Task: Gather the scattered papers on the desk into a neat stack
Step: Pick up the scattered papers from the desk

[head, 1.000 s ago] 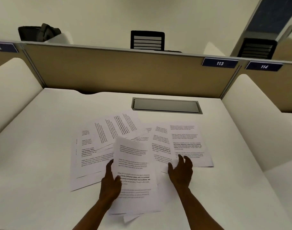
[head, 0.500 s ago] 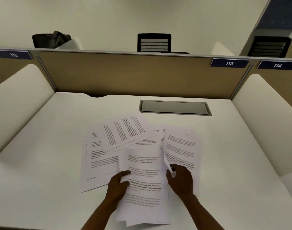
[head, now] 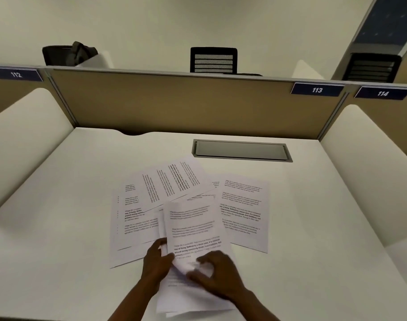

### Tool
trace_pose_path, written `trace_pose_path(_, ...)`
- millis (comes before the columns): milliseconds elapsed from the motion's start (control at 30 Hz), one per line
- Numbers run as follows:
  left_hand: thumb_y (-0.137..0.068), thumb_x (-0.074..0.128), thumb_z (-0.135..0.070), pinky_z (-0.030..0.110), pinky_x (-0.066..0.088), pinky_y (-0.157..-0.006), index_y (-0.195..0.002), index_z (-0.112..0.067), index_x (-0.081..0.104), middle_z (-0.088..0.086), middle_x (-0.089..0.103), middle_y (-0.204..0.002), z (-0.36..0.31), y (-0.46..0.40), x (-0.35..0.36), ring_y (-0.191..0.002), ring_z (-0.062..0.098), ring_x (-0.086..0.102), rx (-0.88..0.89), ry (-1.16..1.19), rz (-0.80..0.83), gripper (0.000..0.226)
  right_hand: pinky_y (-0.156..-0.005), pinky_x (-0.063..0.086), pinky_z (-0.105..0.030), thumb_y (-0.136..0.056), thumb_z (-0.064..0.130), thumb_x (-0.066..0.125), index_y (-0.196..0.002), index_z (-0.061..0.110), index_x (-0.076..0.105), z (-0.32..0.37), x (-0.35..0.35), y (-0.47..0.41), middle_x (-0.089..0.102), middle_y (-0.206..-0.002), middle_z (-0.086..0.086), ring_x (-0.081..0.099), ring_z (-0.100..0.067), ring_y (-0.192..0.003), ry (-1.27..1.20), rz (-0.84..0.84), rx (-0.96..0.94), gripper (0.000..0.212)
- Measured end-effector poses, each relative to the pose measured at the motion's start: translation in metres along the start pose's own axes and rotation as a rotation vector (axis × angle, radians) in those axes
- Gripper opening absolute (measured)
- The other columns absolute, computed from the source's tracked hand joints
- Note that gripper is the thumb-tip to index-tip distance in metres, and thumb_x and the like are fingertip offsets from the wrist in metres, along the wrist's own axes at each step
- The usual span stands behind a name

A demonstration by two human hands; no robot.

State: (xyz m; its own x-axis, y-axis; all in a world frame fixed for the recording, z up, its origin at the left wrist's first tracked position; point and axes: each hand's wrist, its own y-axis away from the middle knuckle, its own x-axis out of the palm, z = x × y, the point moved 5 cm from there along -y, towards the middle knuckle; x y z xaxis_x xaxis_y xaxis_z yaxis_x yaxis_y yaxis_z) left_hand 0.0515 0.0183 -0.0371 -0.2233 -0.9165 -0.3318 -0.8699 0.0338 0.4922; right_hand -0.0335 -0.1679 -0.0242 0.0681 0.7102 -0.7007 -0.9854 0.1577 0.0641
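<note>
Several printed white sheets lie fanned out on the white desk (head: 59, 228). A small pile of sheets (head: 193, 232) sits nearest me, its top page lifted and curling at the lower edge. My left hand (head: 157, 259) grips the pile's left edge. My right hand (head: 217, 272) presses on the pile's lower part, fingers curled over the top page. One single sheet (head: 243, 212) lies flat to the right. A rotated sheet (head: 170, 181) and more pages (head: 130, 218) spread out to the left behind the pile.
A grey cable flap (head: 240, 150) is set into the desk behind the papers. A tan divider panel (head: 174, 105) closes the back, with white side wings left (head: 24, 135) and right (head: 369, 163). Black chairs stand beyond.
My right hand carried a sheet from the right onto the pile under my left hand and now presses on it. The single sheet at right lies uncovered. The view tilted upward slightly.
</note>
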Motion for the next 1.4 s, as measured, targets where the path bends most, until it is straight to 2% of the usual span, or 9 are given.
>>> trace_pose_path(167, -0.088, 0.055, 0.003, 0.041, 0.055, -0.09, -0.115, -0.028, 0.055, 0.012, 0.067, -0.121, 0.006, 0.001, -0.016, -0.101, 0.027, 0.065, 0.012, 0.046, -0.047, 0.041, -0.103, 0.039, -0.026, -0.067, 0.084, 0.052, -0.121, 0.025, 0.065, -0.045, -0.061, -0.037, 0.061, -0.127, 0.006, 0.05, -0.011, -0.123, 0.048, -0.27, 0.177, 0.081)
trace_pose_path(333, -0.095, 0.052, -0.005, 0.052, 0.05, -0.101, -0.146, -0.03, 0.038, 0.012, 0.057, -0.139, 0.005, 0.006, -0.024, -0.119, 0.032, 0.058, 0.04, 0.018, -0.05, 0.059, -0.117, 0.022, -0.044, -0.081, 0.071, 0.044, -0.153, 0.018, 0.023, -0.097, -0.066, -0.05, 0.02, -0.161, -0.012, 0.015, -0.03, -0.149, 0.436, -0.01, 0.276, 0.091)
trace_pose_path(567, -0.099, 0.044, -0.007, 0.048, 0.043, -0.108, -0.154, -0.041, 0.0, 0.006, 0.038, -0.155, 0.002, 0.011, -0.032, -0.13, 0.03, 0.05, 0.126, -0.039, -0.091, 0.078, -0.096, 0.047, -0.046, -0.076, 0.077, 0.031, -0.143, 0.016, 0.045, -0.102, -0.068, -0.038, 0.051, -0.143, -0.01, 0.048, -0.032, -0.129, 0.58, -0.099, 0.22, 0.091)
trace_pose_path(667, -0.098, 0.041, -0.002, 0.047, 0.041, -0.109, -0.152, -0.044, -0.008, 0.005, 0.036, -0.156, 0.003, 0.011, -0.036, -0.129, 0.033, 0.05, 0.111, -0.043, -0.095, 0.085, -0.089, 0.051, -0.044, -0.08, 0.07, 0.046, -0.138, 0.015, 0.051, -0.106, -0.069, -0.035, 0.059, -0.135, -0.008, 0.054, -0.03, -0.122, 0.572, -0.132, 0.205, 0.08)
trace_pose_path(800, -0.099, 0.042, -0.002, 0.047, 0.037, -0.112, -0.156, -0.036, 0.011, 0.003, 0.03, -0.159, 0.001, 0.011, -0.033, -0.139, 0.03, 0.04, 0.145, -0.033, -0.097, 0.073, -0.07, 0.056, -0.04, -0.081, 0.064, 0.04, -0.118, 0.015, 0.065, -0.104, -0.079, -0.026, 0.072, -0.107, -0.006, 0.066, -0.03, -0.095, 0.517, -0.211, 0.171, 0.066)
trace_pose_path(933, -0.096, 0.04, 0.005, 0.048, 0.038, -0.114, -0.142, -0.031, 0.046, 0.005, 0.039, -0.155, 0.005, 0.007, -0.028, -0.138, 0.029, 0.042, 0.117, 0.02, -0.084, 0.059, -0.086, 0.055, -0.037, -0.082, 0.049, 0.067, -0.122, 0.016, 0.066, -0.099, -0.092, -0.017, 0.072, -0.114, -0.006, 0.066, -0.027, -0.104, 0.194, -0.355, 0.277, 0.052)
trace_pose_path(1100, -0.093, 0.043, 0.003, 0.044, 0.043, -0.11, -0.123, -0.03, 0.063, 0.006, 0.05, -0.145, 0.006, 0.006, -0.016, -0.127, 0.026, 0.051, 0.081, 0.086, -0.046, 0.049, -0.075, 0.051, -0.018, -0.073, 0.049, 0.077, -0.116, 0.028, 0.07, -0.066, -0.076, -0.009, 0.071, -0.102, 0.016, 0.065, 0.0, -0.09, -0.107, -0.276, 0.15, 0.048)
trace_pose_path(1267, -0.098, 0.054, -0.035, 0.032, 0.047, -0.099, -0.125, -0.019, 0.065, 0.001, 0.064, -0.129, 0.0, 0.006, -0.006, -0.113, 0.02, 0.06, 0.042, 0.186, -0.028, 0.033, -0.088, 0.049, -0.019, -0.069, 0.076, 0.061, -0.117, 0.04, 0.066, -0.04, -0.027, 0.008, 0.067, -0.109, 0.022, 0.06, 0.005, -0.102, -0.024, -0.12, 0.01, 0.06)
trace_pose_path(1400, -0.092, 0.051, -0.058, 0.038, 0.053, -0.095, -0.106, -0.032, 0.07, -0.009, 0.072, -0.107, -0.005, 0.007, -0.001, -0.101, 0.016, 0.068, 0.009, 0.202, 0.028, 0.035, -0.091, 0.047, -0.021, -0.073, 0.081, 0.05, -0.12, 0.04, 0.064, -0.025, 0.0, 0.017, 0.065, -0.113, 0.017, 0.057, -0.002, -0.108, 0.119, -0.006, -0.163, 0.064)
